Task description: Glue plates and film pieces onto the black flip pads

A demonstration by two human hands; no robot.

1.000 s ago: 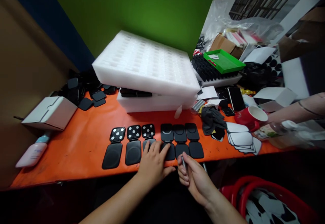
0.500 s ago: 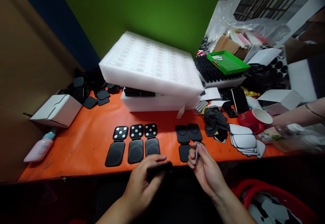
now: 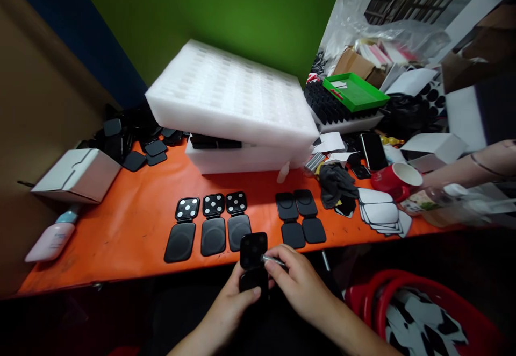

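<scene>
My left hand (image 3: pixel 234 299) grips a black two-panel folding case (image 3: pixel 253 249), opened out, by its lower panel. My right hand (image 3: pixel 296 272) pinches a thin silver rod (image 3: pixel 274 261), its tip at the right edge of the case's upper panel. Whether the tip touches the panel, I cannot tell. Beyond my hands lie three open cases (image 3: pixel 213 235) in a row, each with white round dots on its upper panel. Further right are two open black cases (image 3: pixel 292 235) without white dots.
White foam blocks (image 3: pixel 229 98) stand at the back of the orange table (image 3: pixel 133 227). A pink bottle (image 3: pixel 50 242) and white box (image 3: pixel 76 176) are at left. At right are a red mug (image 3: pixel 385 181), white-faced sheets (image 3: pixel 377 211) and another person's arm (image 3: pixel 471 162). Below is a red basket (image 3: pixel 374 302).
My left hand has turned the black case so its panels face me. My right hand has moved left and brought the silver rod to it. The view has shifted slightly.
</scene>
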